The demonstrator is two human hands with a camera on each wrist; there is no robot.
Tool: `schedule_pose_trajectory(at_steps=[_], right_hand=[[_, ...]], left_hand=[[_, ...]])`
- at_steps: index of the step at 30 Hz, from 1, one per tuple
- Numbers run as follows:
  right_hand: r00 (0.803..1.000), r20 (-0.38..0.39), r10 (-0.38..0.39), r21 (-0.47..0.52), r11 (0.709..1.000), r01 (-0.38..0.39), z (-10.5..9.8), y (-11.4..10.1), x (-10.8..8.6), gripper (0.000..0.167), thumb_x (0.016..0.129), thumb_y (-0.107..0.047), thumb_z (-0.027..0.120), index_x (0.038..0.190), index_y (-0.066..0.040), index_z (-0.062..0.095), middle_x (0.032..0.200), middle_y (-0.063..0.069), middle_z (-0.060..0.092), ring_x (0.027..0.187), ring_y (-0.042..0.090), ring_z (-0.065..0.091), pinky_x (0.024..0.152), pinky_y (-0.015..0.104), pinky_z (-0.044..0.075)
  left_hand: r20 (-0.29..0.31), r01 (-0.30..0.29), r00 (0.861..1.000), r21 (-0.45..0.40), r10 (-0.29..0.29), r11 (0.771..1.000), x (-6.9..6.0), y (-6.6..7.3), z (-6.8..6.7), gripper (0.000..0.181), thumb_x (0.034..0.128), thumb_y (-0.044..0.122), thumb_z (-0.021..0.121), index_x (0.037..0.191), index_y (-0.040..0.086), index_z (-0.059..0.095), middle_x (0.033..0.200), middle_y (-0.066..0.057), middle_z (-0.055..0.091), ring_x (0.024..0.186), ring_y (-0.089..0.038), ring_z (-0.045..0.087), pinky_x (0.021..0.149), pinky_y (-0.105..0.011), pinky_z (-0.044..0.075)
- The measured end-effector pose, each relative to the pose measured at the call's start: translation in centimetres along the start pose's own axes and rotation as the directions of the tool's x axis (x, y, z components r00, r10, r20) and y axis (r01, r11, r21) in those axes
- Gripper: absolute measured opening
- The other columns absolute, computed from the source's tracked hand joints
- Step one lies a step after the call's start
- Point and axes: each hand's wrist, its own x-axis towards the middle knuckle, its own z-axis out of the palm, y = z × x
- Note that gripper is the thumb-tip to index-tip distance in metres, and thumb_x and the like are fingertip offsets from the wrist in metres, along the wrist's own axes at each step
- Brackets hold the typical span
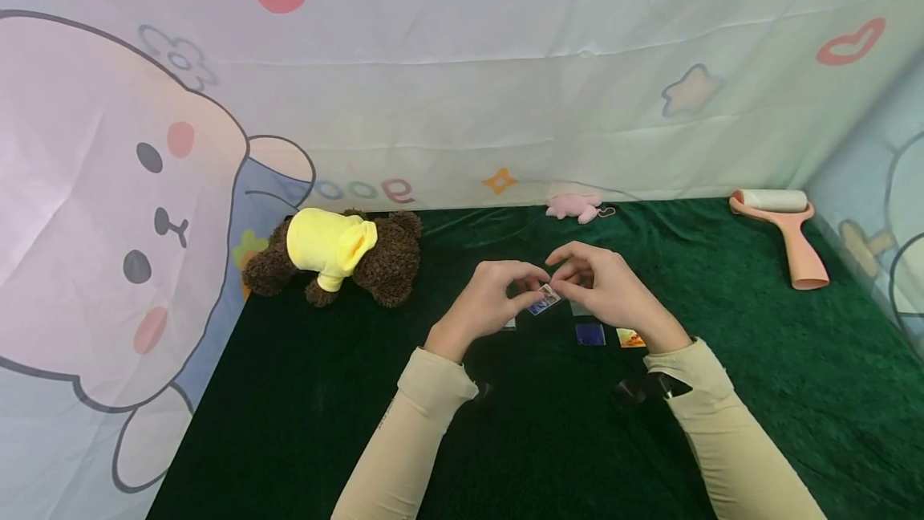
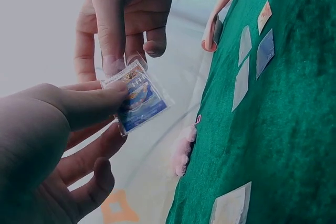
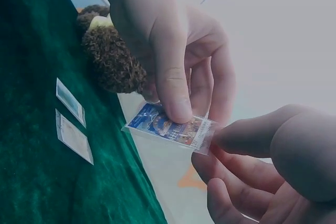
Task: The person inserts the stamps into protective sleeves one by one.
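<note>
A small blue stamp in a clear sleeve [image 1: 545, 300] is held above the green cloth, between both hands. The left hand [image 1: 494, 301] pinches it between thumb and fingers; in the left wrist view the stamp [image 2: 140, 100] shows a perforated edge. The right hand [image 1: 605, 286] pinches the sleeve's clear end with thumb and forefinger, as the right wrist view of the sleeved stamp [image 3: 167, 125] shows. Beneath the hands lie a dark blue stamp [image 1: 590, 335], an orange-yellow one [image 1: 631, 339] and several pale ones, partly hidden in the head view.
A brown plush toy in yellow clothing [image 1: 325, 243] lies at the back left. A small pink plush [image 1: 573, 207] is by the back edge. An orange-handled lint roller [image 1: 792, 239] lies at the back right. A printed curtain [image 1: 433, 127] hangs behind the green cloth [image 1: 325, 424].
</note>
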Motion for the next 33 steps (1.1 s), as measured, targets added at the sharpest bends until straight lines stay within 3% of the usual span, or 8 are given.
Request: schedule_pose_trajectory(at_steps=[10,17,27,33], right_hand=[[1.000,-0.020,0.005,-0.010,1.000,-0.005,-0.3,-0.2,-0.1,0.025,0.102,-0.008,0.069,0.126,-0.004,0.066,0.100,0.005,0.076,0.083,0.016,0.071,0.074,0.038,0.057],[0.999,-0.036,0.001,0.004,1.000,0.000,-0.8,0.2,-0.3,0.024,0.101,-0.006,0.070,0.125,-0.006,0.066,0.100,0.006,0.075,0.083,0.022,0.073,0.071,0.033,0.056],[0.999,-0.035,0.018,0.008,1.000,-0.018,-1.0,0.3,-0.3,0.025,0.102,-0.008,0.069,0.126,-0.006,0.065,0.101,0.007,0.075,0.085,0.032,0.073,0.070,0.032,0.055],[0.999,-0.036,0.022,-0.009,1.000,-0.022,-1.0,0.5,-0.4,0.024,0.102,-0.010,0.070,0.125,-0.006,0.066,0.100,0.006,0.075,0.083,0.026,0.072,0.070,0.031,0.054]], left_hand=[[0.037,0.043,0.998,-0.025,-0.042,0.999,-0.1,0.0,-0.1,0.030,0.0985,0.006,0.074,0.128,0.008,0.072,0.101,-0.001,0.071,0.093,-0.012,0.070,0.085,-0.033,0.060],[0.049,0.076,0.996,-0.030,-0.075,0.997,-0.3,-0.2,-0.1,0.032,0.0986,0.006,0.074,0.130,0.006,0.071,0.104,-0.004,0.069,0.095,-0.017,0.071,0.086,-0.029,0.059],[0.029,0.095,0.995,-0.030,-0.094,0.995,-0.3,-0.6,0.2,0.031,0.0979,0.008,0.076,0.128,0.006,0.071,0.107,-0.005,0.072,0.092,-0.015,0.070,0.083,-0.031,0.060],[0.011,0.119,0.993,-0.042,-0.119,0.992,-0.4,-0.9,0.3,0.028,0.0972,0.009,0.077,0.125,0.008,0.072,0.107,-0.004,0.072,0.091,-0.014,0.071,0.083,-0.029,0.060]])
